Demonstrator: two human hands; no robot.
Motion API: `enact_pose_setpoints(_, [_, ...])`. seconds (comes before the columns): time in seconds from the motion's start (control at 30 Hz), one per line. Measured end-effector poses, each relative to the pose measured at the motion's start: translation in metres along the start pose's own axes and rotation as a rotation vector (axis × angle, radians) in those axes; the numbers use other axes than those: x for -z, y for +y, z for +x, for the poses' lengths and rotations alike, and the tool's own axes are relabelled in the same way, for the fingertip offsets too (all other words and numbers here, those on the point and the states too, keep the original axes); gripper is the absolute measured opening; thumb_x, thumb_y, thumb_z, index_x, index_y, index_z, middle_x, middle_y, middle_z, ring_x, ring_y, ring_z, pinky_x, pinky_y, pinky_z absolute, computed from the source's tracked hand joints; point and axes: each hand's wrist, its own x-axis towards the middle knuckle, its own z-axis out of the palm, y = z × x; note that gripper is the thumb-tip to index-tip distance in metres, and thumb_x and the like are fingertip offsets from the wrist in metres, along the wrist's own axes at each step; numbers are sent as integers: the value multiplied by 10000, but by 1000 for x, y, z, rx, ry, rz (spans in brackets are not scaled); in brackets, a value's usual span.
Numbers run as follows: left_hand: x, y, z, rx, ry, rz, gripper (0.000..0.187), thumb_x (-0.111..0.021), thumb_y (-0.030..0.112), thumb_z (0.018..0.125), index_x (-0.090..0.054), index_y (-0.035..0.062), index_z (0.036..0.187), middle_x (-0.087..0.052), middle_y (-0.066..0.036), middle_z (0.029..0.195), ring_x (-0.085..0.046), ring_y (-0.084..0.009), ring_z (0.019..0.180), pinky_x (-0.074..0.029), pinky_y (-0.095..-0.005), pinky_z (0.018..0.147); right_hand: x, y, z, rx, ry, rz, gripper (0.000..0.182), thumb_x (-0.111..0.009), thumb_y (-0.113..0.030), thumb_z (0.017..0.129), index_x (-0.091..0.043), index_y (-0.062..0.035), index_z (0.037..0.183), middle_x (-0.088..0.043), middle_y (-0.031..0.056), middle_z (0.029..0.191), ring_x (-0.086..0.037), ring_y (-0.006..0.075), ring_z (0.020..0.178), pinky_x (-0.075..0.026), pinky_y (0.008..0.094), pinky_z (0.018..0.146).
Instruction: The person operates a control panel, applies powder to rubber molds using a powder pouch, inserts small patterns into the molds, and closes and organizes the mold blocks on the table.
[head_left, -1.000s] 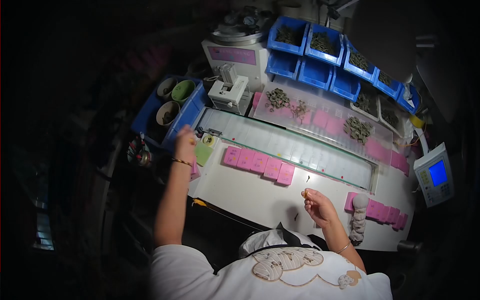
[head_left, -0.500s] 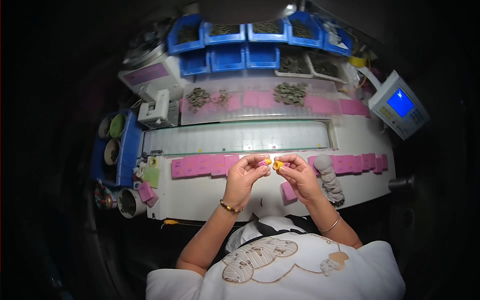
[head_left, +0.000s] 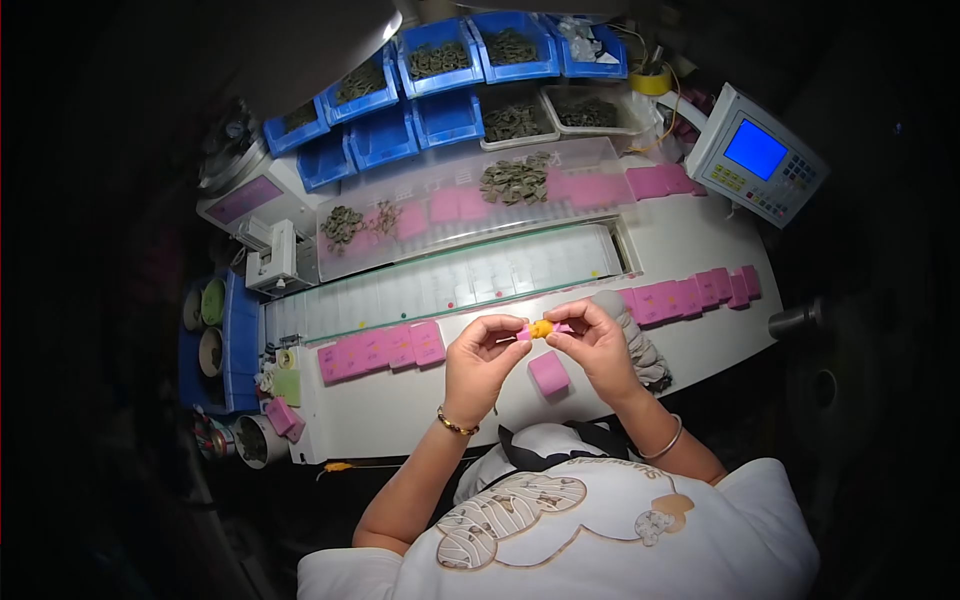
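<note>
Left hand: the left hand (head_left: 480, 352) is raised above the white worktable (head_left: 420, 410), thumb and fingertips pinched on the left end of a small orange piece (head_left: 541, 328) with pink parts at its sides.
Right hand: the right hand (head_left: 598, 343) pinches the same piece from the right; both hands grasp it, fingertips nearly meeting.
Held item position: the orange piece hangs in the air between the two hands, over the table's middle, just in front of the clear tray strip (head_left: 450, 285).
Reason for hold: a two-sided pinch at chest centre likely keeps the small part steady and in plain sight; exact detail of the part is too small to tell.
Nearby stock: a single pink block (head_left: 549, 372) lies on the table directly below the hands; a row of pink blocks (head_left: 382, 349) sits to the left, another row (head_left: 690, 294) to the right, both within reach.
Grey bundle: a grey wrapped bundle (head_left: 640, 345) lies just beside the right hand.
Open room: bare table surface lies in front of the left row, toward the near edge.
Edges: blue bins (head_left: 440, 60) line the far side; a control panel (head_left: 755, 155) stands at the far right.
</note>
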Motion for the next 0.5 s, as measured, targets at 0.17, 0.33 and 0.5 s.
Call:
enact_pose_setpoints(0.17, [-11, 4, 1, -178, -9, 213, 255, -687, -97, 826, -615, -37, 1063, -655, -99, 1065, -662, -164, 1006, -561, -282, 907, 10, -4, 0, 15, -29, -77, 237, -670, 43, 872, -603, 11, 1098, -631, 52, 1058, -616, 109, 984, -528, 250, 882])
enact_pose_setpoints(0.33, [-17, 6, -2, -328, -84, 420, 280, -702, -133, 794, -596, -31, 1032, -658, -106, 1049, -666, -185, 1025, -570, -298, 896, 25, -19, 4, -106, -130, -65, 202, -686, 46, 860, -640, 15, 1054, -640, 58, 1050, -630, 112, 969, -537, 250, 866])
enact_pose_setpoints(0.5, [-19, 11, -1, -142, -127, 149, 288, -714, -113, 802, -595, -33, 1052, -657, -112, 1058, -663, -191, 1035, -568, -300, 905, 30, -34, 2, 102, -217, -156, 187, -694, 107, 812, -657, 16, 973, -632, 77, 983, -636, 129, 916, -552, 247, 821])
